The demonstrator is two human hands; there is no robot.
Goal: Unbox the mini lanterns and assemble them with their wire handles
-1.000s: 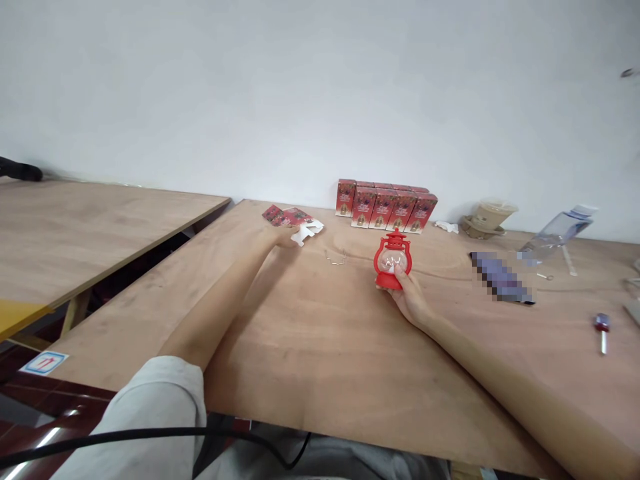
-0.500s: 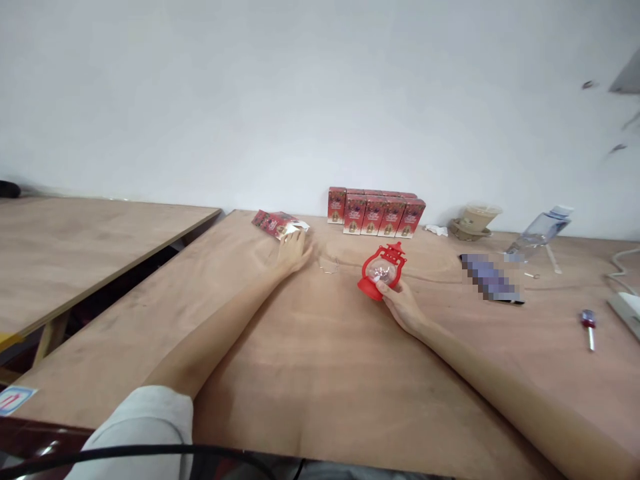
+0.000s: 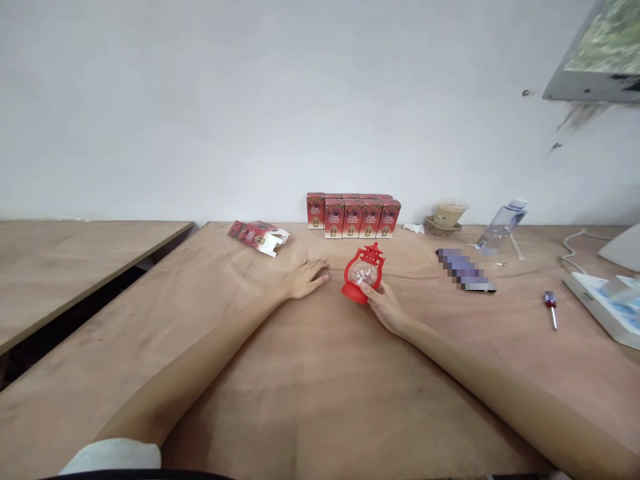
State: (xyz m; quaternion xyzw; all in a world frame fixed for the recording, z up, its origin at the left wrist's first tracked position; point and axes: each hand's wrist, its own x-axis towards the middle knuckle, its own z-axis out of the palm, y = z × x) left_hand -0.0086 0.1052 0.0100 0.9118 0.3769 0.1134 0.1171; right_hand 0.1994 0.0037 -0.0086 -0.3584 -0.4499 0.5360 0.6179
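Note:
My right hand (image 3: 385, 308) grips a small red lantern (image 3: 364, 275) by its base and lower side. The lantern has a clear round globe and a pointed red top, and it is tilted a little. My left hand (image 3: 305, 277) lies palm down on the tabletop to the left of the lantern, fingers stretched out. Whether anything lies under those fingers is hidden. Beyond it, a red printed carton (image 3: 255, 235) rests on its side, white end flaps open towards me.
Several red boxes (image 3: 353, 219) stand in rows by the wall. To the right are a lidded cup (image 3: 450, 214) in a holder, a leaning plastic bottle (image 3: 503, 223), a phone (image 3: 465, 270), a screwdriver (image 3: 551, 308) and a white tray (image 3: 605, 307). A gap separates the left table (image 3: 90, 260).
My left hand has come off the open carton and moved right, over the spot where a thin wire piece lay. The lantern stays in my right hand. The view has turned right.

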